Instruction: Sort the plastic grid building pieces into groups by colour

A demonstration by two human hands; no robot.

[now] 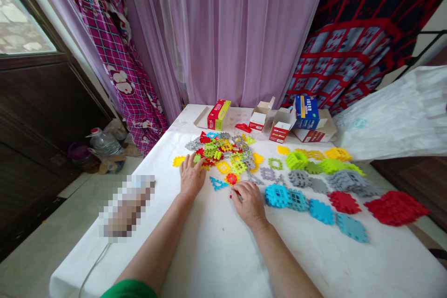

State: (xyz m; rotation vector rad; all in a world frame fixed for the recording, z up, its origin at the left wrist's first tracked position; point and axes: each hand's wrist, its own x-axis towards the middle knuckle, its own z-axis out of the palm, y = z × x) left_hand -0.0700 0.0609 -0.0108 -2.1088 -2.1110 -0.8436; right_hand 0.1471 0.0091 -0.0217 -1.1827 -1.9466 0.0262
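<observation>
A mixed pile of plastic interlocking building pieces (226,149) in red, yellow, green and grey lies mid-table. At its left edge is my left hand (192,174), fingers apart and touching the pieces. My right hand (249,202) is curled near the table, closed on a red interlocking piece (231,194) that is mostly hidden beneath the fingers. Between the hands are a blue triangular piece (218,183) and a yellow piece with a red centre (232,178). Just right of my right hand stands a stack of blue square pieces (277,195).
Colour-sorted groups spread rightward: green pieces (296,160), grey pieces (349,180), red pieces (396,208). Small cardboard boxes, including a red-green box (219,115) and a blue box (306,112), line the back. A pixelated object with a cable (94,265) lies left.
</observation>
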